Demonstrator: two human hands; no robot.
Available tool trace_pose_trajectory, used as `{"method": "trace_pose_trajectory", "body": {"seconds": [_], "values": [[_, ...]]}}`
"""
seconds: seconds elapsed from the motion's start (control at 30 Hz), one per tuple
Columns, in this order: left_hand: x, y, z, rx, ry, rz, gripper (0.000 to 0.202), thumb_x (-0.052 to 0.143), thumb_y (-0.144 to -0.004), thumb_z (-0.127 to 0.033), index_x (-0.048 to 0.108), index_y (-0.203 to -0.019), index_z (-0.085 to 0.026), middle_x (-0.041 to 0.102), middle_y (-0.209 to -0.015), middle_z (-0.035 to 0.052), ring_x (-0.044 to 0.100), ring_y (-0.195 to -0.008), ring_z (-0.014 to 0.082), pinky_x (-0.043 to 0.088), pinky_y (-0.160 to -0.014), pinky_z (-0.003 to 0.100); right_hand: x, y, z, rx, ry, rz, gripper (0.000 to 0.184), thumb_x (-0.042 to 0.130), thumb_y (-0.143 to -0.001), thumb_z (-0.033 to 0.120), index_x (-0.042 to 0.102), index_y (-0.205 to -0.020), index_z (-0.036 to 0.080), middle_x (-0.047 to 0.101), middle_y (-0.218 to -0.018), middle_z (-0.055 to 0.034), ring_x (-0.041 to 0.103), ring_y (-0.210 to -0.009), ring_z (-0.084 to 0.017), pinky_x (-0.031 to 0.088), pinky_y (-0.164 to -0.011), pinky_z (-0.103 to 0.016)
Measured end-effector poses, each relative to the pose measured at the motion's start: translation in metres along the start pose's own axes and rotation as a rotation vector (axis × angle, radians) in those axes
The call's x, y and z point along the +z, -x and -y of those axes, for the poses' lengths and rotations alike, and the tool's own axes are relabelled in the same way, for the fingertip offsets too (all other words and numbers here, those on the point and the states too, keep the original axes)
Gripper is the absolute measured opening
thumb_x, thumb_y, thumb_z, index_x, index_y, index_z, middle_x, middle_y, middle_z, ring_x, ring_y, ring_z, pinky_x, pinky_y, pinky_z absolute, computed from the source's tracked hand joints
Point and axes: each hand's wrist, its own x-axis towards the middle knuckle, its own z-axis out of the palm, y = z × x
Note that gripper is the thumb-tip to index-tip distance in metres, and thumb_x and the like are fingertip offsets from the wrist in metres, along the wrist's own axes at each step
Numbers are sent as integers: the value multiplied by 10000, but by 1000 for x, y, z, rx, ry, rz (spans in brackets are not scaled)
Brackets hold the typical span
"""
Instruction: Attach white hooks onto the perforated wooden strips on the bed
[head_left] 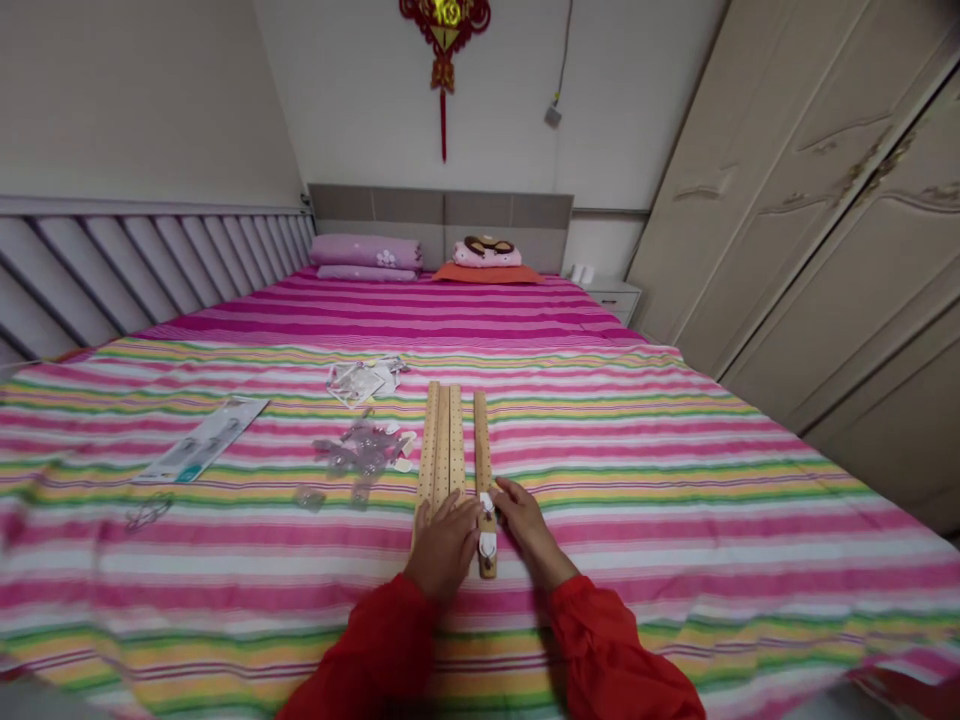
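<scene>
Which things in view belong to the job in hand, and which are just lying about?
In the job, judging by the hands:
wooden strip with white pieces, between left hand and right hand
three wooden strips alongside
probably the clear plastic pieces

Just lying about, apparently:
purple folded bedding
pink bundle

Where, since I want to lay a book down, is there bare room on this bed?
The striped sheet is bare between the right hand and wardrobe, and beyond the wooden strips toward the orange pillow. It's crowded left of the strips, with plastic pieces and a flat pack.
</scene>
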Motion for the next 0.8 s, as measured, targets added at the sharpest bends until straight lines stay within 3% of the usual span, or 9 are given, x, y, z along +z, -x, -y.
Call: {"method": "trace_pose_trajectory", "body": {"seconds": [0.1, 0.2, 0.3, 0.5, 0.63, 0.7, 0.8], "values": [[-23, -6, 30, -88, 32, -97, 373, 379, -892, -235, 610, -1184, -246, 657, -1204, 62, 548, -1154, 216, 394, -977, 444, -1, 4, 1, 77, -88, -20, 413, 679, -652, 463, 678, -914, 144, 561, -526, 48, 432, -384, -97, 328, -394, -232], [-42, -17, 66, -237, -63, -186, 319, 422, -842, -206, 692, -1010, -177, 701, -990, 103, 617, -947, 237, 458, -867, 399, 1, 7, 0, 56, -113, -65, 430, 694, -642, 480, 675, -925, 157, 563, -531, 45, 437, -381, -104, 323, -387, -240], [-50, -29, 90, -280, -215, -154, 328, 466, -775, -162, 696, -1009, -163, 673, -885, 113, 615, -868, 254, 465, -817, 389, 2, 8, -1, 18, -132, -94, 417, 696, -647, 485, 674, -915, 166, 575, -551, 36, 445, -391, -110, 336, -395, -249], [-50, -49, 93, -269, -419, 52, 417, 475, -711, -136, 666, -1081, -125, 643, -939, 171, 606, -913, 311, 453, -775, 412, 1, 10, 0, 15, -177, -83, 380, 701, -652, 480, 662, -863, 166, 569, -561, 38, 429, -392, -99, 338, -396, -241], [-53, -59, 91, -282, -468, 185, 379, 499, -697, -130, 685, -1026, -151, 645, -969, 159, 588, -1009, 307, 439, -817, 404, 1, 11, 3, 19, -181, -75, 355, 699, -658, 472, 663, -834, 165, 558, -559, 41, 426, -392, -93, 331, -389, -232], [-55, -62, 93, -277, -459, 195, 298, 503, -720, -140, 707, -937, -162, 647, -949, 148, 589, -1001, 295, 433, -825, 401, 1, 12, 4, 17, -181, -70, 341, 695, -666, 465, 664, -828, 166, 553, -558, 41, 425, -394, -92, 324, -383, -229], [-59, -59, 99, -287, -359, 114, 210, 513, -782, -207, 719, -807, -170, 642, -886, 129, 601, -924, 271, 440, -803, 390, 0, 13, 6, 18, -178, -60, 324, 687, -677, 449, 662, -826, 163, 542, -552, 44, 414, -390, -87, 300, -372, -221]]}}
